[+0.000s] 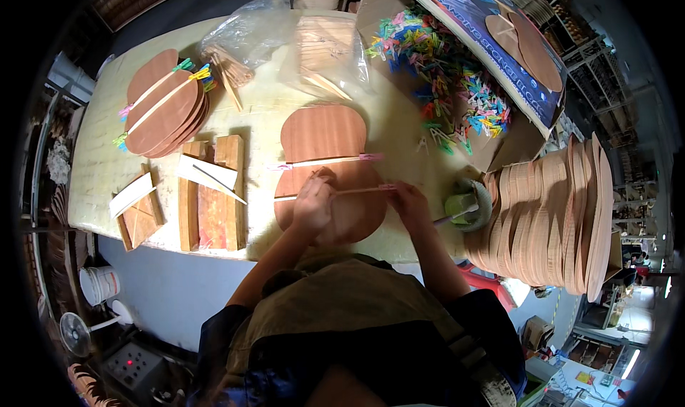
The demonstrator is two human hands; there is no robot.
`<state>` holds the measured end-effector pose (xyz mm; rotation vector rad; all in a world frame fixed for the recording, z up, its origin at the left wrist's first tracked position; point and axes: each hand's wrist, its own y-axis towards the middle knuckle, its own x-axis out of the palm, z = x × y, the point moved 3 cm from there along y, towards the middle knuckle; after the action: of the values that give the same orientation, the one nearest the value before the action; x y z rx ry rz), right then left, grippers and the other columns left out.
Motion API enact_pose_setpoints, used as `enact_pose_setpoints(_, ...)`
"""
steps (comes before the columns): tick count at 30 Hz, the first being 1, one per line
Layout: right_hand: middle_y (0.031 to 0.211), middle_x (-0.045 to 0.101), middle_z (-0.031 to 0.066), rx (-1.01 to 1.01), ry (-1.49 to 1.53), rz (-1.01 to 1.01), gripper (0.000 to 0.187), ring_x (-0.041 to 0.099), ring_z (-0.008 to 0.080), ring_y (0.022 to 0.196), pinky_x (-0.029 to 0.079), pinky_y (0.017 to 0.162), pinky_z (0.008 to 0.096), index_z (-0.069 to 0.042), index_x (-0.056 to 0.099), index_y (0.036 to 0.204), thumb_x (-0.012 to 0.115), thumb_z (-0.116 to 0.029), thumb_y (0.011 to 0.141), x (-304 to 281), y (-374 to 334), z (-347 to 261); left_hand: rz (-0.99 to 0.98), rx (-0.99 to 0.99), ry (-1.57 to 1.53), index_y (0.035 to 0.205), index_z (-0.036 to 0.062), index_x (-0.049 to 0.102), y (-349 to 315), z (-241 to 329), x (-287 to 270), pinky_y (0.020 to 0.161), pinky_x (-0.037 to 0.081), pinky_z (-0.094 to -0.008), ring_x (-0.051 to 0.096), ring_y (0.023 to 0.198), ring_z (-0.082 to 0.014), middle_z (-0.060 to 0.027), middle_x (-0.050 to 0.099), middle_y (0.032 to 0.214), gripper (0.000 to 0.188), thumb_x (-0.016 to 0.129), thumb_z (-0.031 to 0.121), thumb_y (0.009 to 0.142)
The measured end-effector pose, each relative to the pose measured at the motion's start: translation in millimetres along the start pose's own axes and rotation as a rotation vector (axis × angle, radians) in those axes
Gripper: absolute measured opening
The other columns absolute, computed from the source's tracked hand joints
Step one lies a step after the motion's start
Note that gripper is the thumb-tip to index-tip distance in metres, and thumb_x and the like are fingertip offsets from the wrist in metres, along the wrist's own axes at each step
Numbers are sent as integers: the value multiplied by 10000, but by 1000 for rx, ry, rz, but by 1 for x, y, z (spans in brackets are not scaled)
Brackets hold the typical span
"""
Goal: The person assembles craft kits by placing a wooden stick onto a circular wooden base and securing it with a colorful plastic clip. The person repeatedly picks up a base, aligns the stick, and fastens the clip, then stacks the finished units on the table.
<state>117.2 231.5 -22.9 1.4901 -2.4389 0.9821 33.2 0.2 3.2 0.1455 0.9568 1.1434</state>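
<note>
A brown guitar-shaped wooden plate (323,134) lies on the table in front of me. Across its waist runs a pale wooden strip (321,162), with a pink clothespin (370,158) at its right end and another (280,167) at its left. Lower down, a second wooden strip (353,191) spans the wider part. My left hand (314,201) has its fingers closed over the middle of this strip, pressing it onto the plate. At the strip's right end my right hand (408,203) pinches a pink clothespin (387,187) at the plate's edge.
Clipped plates (170,114) are stacked at the far left. Two wooden blocks (230,193) (139,225) with white pieces stand nearer. Bagged strips (325,46) lie at the back. A box (524,132) holds colourful clothespins (457,78). Right of me are a green-stained pot (479,200) and curved wooden pieces (542,221).
</note>
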Motion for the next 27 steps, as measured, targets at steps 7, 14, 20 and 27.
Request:
enact_pose_setpoints(7,1160,548,176,-1171,-1849,395,328,530,337,1081,463,871,433,-37,546,1135,543,-104,815,-23,80,-71,16,-3,-9,766,29,559,1,-1,1,840,464,-411,576,881,-334,-144,583,912,46,601,35,750)
enact_pose_setpoints(14,902,654,143,-727,-1726,237,193,639,277,797,491,706,386,-37,664,926,573,-163,812,-5,142,-79,15,-40,-27,773,33,555,-2,-1,-3,826,468,-408,578,891,-330,-131,594,939,25,580,34,773)
enact_pose_setpoints(20,735,632,138,-727,-1137,-157,218,623,231,625,489,614,365,-2,664,854,706,-172,724,135,122,-49,34,13,-25,765,30,534,0,-1,-1,816,467,-401,575,878,-324,-129,583,926,49,571,22,735)
enact_pose_setpoints(27,807,600,131,-994,-1376,-433,279,578,290,830,488,733,377,-6,650,889,757,-93,647,158,100,-25,29,9,-123,754,23,519,4,3,-11,841,460,-400,574,898,-309,-134,572,931,94,595,29,699)
